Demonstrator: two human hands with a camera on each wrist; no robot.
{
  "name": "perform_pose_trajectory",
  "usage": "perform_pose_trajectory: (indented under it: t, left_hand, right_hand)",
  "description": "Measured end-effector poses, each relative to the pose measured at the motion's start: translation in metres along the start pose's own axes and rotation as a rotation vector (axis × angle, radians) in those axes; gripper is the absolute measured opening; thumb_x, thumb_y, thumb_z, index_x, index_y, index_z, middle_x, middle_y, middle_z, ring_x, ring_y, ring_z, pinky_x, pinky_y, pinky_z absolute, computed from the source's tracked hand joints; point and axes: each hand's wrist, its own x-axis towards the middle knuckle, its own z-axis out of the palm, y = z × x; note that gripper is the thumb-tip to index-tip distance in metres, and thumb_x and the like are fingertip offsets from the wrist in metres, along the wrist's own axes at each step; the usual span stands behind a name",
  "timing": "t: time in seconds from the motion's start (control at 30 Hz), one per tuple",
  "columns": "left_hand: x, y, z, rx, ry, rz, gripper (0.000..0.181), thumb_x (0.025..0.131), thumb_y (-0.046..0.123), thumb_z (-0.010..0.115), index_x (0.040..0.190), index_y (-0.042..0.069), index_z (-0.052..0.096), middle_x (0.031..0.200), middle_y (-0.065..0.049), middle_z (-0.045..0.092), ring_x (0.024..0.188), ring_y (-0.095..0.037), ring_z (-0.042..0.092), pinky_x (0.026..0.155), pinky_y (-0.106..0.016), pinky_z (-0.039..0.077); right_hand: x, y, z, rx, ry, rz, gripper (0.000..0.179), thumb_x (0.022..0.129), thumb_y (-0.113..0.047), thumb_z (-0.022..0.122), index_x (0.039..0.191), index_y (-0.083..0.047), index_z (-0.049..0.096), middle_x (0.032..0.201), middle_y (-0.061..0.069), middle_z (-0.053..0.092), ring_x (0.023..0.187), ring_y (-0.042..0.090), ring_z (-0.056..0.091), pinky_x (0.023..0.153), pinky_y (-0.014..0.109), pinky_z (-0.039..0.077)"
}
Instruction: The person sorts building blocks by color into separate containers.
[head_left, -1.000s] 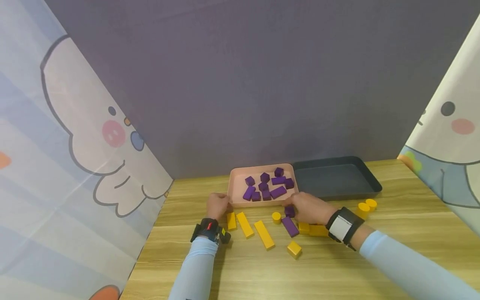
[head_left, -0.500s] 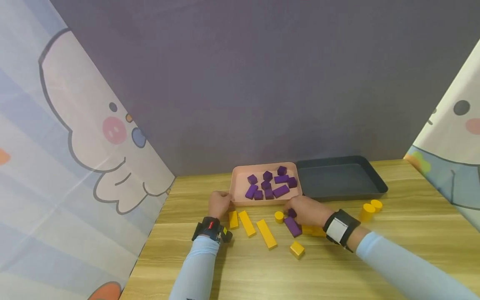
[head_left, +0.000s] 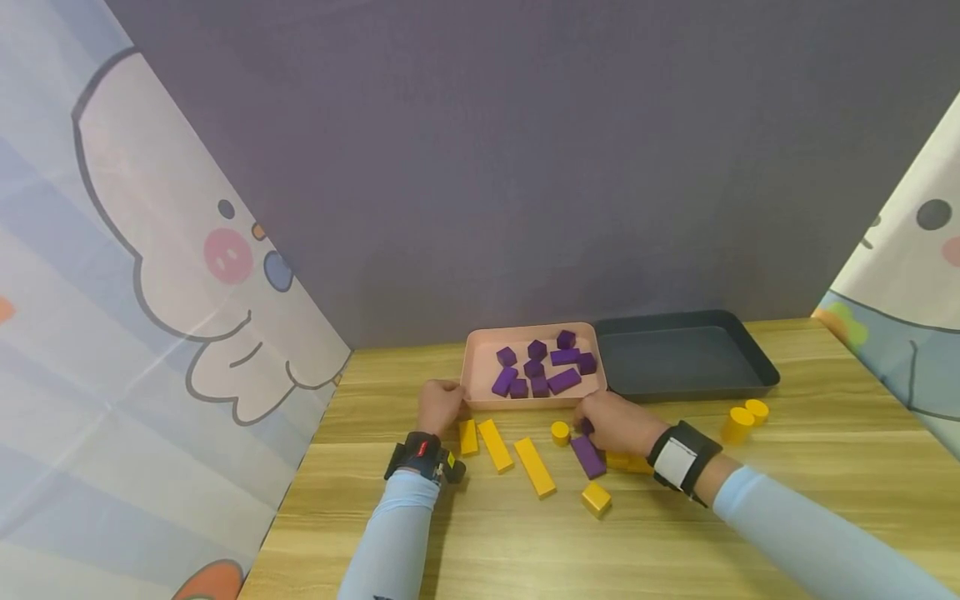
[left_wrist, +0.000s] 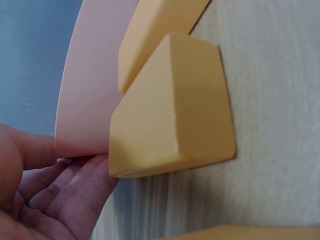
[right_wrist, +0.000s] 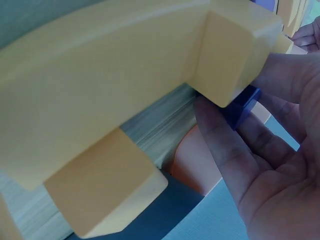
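My left hand (head_left: 438, 407) is clamped on the near left corner of the pink tray (head_left: 480, 373), thumb on one side and fingers under the other; the tray reaches away to the right of that hand. In it I see a cluster of purple blocks (head_left: 540, 386). Just to the right of the left hand's fingers lies a short yellow bar (head_left: 468, 437), then two longer yellow bars (head_left: 535, 467) farther right.

My right hand (head_left: 617, 421) has thumb and fingers closed on a small purple cube (right_wrist: 242, 107), by the tray's near right corner. Just nearer me than those fingertips lies a long purple block (head_left: 588, 457), and to their left stands a yellow cylinder (head_left: 560, 433). Yellow blocks (head_left: 618, 461) sit partly hidden under the right hand; a yellow cube (head_left: 596, 499) lies nearer me. Beyond the right hand and to its right is the dark tray (head_left: 667, 358). Well right of that hand stand two more yellow cylinders (head_left: 738, 425).
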Motion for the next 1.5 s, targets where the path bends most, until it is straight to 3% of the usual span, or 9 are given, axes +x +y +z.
perform_pose_trajectory:
  t: [0.37,0.6,0.77,1.03,1.17,1.33,1.5]
  left_hand:
    - [0.000,0.000,-0.001,-0.001,-0.003,0.011,0.024,0.096,0.017,0.065,0.095,-0.002,0.080,0.079,-0.015,0.076,0.067,-0.023,0.069,0.060,-0.030,0.058]
    - [0.001,0.000,-0.001,-0.018,-0.014,-0.010,0.023,0.096,0.017,0.065,0.097,-0.001,0.080,0.084,-0.014,0.077,0.067,-0.019,0.069,0.065,-0.033,0.061]
    - [0.001,0.001,0.000,-0.007,-0.010,-0.026,0.023,0.096,0.019,0.066,0.097,0.001,0.080,0.086,-0.013,0.077,0.068,-0.020,0.069,0.066,-0.033,0.061]
    - [0.002,0.000,0.000,0.011,-0.014,0.001,0.022,0.096,0.016,0.066,0.095,-0.001,0.080,0.082,-0.014,0.077,0.065,-0.019,0.070,0.062,-0.031,0.059]
    - [0.002,-0.002,0.000,-0.006,-0.027,0.002,0.022,0.095,0.013,0.065,0.095,-0.003,0.080,0.080,-0.014,0.076,0.063,-0.018,0.069,0.059,-0.029,0.058]
    - [0.002,-0.004,0.000,-0.008,-0.024,-0.009,0.021,0.095,0.013,0.065,0.093,-0.001,0.080,0.075,-0.012,0.075,0.060,-0.017,0.067,0.056,-0.027,0.056]
    - [0.004,-0.003,0.001,-0.023,-0.030,0.009,0.020,0.094,0.013,0.066,0.095,-0.002,0.080,0.078,-0.012,0.076,0.061,-0.017,0.069,0.057,-0.027,0.056]
  right_hand:
    - [-0.001,-0.001,-0.008,-0.002,0.029,-0.035,0.015,0.082,-0.003,0.081,0.095,-0.012,0.080,0.085,-0.003,0.070,0.076,0.015,0.058,0.079,0.038,0.061]
    - [0.002,-0.006,-0.024,0.039,0.035,-0.060,0.010,0.083,-0.006,0.081,0.090,-0.014,0.079,0.080,-0.004,0.067,0.070,0.013,0.057,0.069,0.030,0.057]
    - [0.009,-0.010,-0.042,0.059,0.069,-0.065,0.014,0.085,-0.006,0.081,0.095,-0.016,0.081,0.086,-0.004,0.072,0.075,0.012,0.060,0.076,0.033,0.061]
    - [0.035,-0.014,-0.062,0.021,0.226,-0.024,0.030,0.077,-0.005,0.086,0.107,-0.009,0.080,0.111,0.010,0.073,0.097,0.026,0.067,0.082,0.040,0.062]
    - [0.054,-0.014,-0.060,0.026,0.280,0.000,0.034,0.078,0.003,0.079,0.110,-0.008,0.079,0.116,0.011,0.072,0.107,0.029,0.064,0.090,0.045,0.060]
    - [0.074,-0.008,-0.052,0.067,0.292,0.032,0.034,0.082,0.005,0.070,0.114,-0.004,0.077,0.117,0.013,0.072,0.110,0.030,0.063,0.100,0.049,0.056]
    - [0.089,0.003,-0.043,0.052,0.326,0.049,0.031,0.081,0.005,0.072,0.111,-0.002,0.077,0.112,0.015,0.073,0.103,0.029,0.063,0.098,0.048,0.057]
